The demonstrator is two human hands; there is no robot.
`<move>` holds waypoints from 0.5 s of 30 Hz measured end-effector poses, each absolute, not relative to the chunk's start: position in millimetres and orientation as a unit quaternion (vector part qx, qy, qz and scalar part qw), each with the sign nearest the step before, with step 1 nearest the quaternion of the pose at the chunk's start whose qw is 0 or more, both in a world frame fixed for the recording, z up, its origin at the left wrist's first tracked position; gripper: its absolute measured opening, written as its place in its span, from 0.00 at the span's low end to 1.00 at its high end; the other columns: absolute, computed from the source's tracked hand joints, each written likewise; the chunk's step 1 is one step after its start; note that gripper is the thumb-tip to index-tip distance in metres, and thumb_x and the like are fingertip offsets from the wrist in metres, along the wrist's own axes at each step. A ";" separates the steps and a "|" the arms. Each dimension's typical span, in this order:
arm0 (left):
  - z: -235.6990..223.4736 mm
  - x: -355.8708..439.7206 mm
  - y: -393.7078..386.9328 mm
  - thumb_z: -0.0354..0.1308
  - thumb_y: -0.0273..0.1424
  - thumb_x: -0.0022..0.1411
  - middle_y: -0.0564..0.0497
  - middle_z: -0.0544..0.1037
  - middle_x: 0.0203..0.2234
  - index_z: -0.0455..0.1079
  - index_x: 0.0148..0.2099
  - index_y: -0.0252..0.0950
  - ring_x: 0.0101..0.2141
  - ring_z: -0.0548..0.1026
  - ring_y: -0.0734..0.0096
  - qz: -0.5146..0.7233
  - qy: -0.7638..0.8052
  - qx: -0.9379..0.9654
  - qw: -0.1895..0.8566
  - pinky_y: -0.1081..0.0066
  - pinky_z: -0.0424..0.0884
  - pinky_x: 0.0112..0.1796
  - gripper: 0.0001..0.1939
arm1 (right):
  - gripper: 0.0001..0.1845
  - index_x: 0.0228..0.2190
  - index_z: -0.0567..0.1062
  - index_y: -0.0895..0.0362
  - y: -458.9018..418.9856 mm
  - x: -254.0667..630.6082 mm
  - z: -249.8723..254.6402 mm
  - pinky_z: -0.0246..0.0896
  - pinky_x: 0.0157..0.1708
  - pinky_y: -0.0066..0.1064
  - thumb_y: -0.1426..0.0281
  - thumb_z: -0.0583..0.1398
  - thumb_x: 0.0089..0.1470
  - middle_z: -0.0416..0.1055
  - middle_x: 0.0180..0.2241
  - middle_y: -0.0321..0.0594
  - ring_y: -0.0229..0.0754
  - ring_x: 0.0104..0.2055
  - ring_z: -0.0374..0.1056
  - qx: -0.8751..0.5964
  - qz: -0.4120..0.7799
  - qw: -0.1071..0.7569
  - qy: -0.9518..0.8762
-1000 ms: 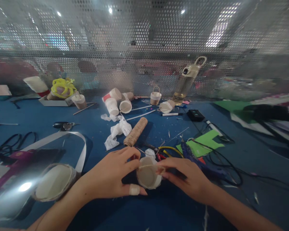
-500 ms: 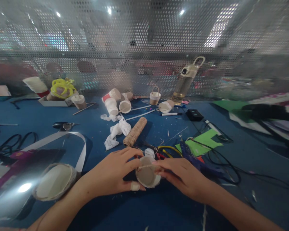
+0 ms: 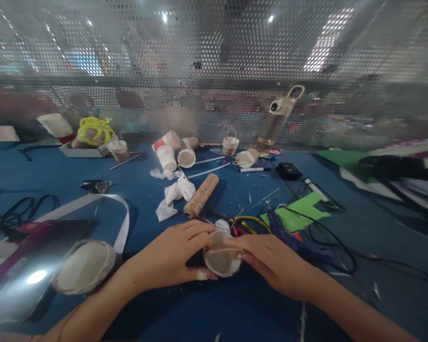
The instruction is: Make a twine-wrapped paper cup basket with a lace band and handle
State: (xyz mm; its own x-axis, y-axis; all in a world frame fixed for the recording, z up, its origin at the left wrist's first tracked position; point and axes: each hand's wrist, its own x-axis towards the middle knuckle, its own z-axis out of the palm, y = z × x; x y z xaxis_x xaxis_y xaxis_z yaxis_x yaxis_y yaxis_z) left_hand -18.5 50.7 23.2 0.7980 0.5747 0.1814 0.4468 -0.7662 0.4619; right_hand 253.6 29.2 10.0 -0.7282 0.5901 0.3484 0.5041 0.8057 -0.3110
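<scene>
Low in the middle of the head view stands a small white paper cup [image 3: 221, 266], its opening facing up toward me. A thin twine-wrapped handle [image 3: 219, 250] spans its mouth. My left hand [image 3: 174, 254] grips the cup's left side, the thumb, with a bandage on it, low near the rim and the fingers over the far edge. On the other side, my right hand [image 3: 271, 261] pinches the handle's right end against the rim, index finger laid along it. Just beyond the cup lie a roll of brown twine [image 3: 201, 195] and yellow-and-red-handled pliers [image 3: 248, 222].
A larger twine-rimmed container [image 3: 83, 266] sits by my left forearm. Crumpled white tissue [image 3: 174, 194], several paper cups [image 3: 166, 156] and a small handled basket [image 3: 230, 145] lie farther back. A bottle [image 3: 276, 123] leans near the mesh wall. Right: green paper [image 3: 303, 211], a blue glue gun [image 3: 288, 235], cables.
My right index finger has stretched out farther left along the handle. Both hands stay at the cup, which has barely moved.
</scene>
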 end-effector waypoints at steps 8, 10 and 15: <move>23.3 -18.1 48.4 0.64 0.44 0.62 0.46 0.72 0.57 0.66 0.41 0.39 0.57 0.71 0.58 0.167 0.289 0.915 0.225 0.62 0.69 0.52 0.17 | 0.15 0.54 0.69 0.50 29.7 252.3 6.0 0.70 0.45 0.35 0.71 0.50 0.70 0.76 0.47 0.43 0.44 0.51 0.72 -0.293 0.173 0.304 -0.890; 23.4 -17.5 48.0 0.64 0.44 0.62 0.46 0.72 0.57 0.66 0.42 0.38 0.57 0.71 0.57 0.161 0.286 0.918 0.222 0.61 0.69 0.52 0.16 | 0.15 0.54 0.69 0.51 30.0 252.1 6.2 0.70 0.44 0.34 0.71 0.51 0.70 0.77 0.46 0.43 0.43 0.50 0.72 -0.292 0.179 0.312 -0.886; 24.6 -16.9 48.8 0.65 0.43 0.61 0.46 0.72 0.57 0.66 0.43 0.39 0.57 0.71 0.57 0.159 0.285 0.919 0.221 0.61 0.70 0.51 0.17 | 0.18 0.58 0.67 0.51 31.5 252.6 6.7 0.70 0.35 0.30 0.70 0.50 0.70 0.78 0.43 0.43 0.42 0.45 0.75 -0.302 0.176 0.288 -0.891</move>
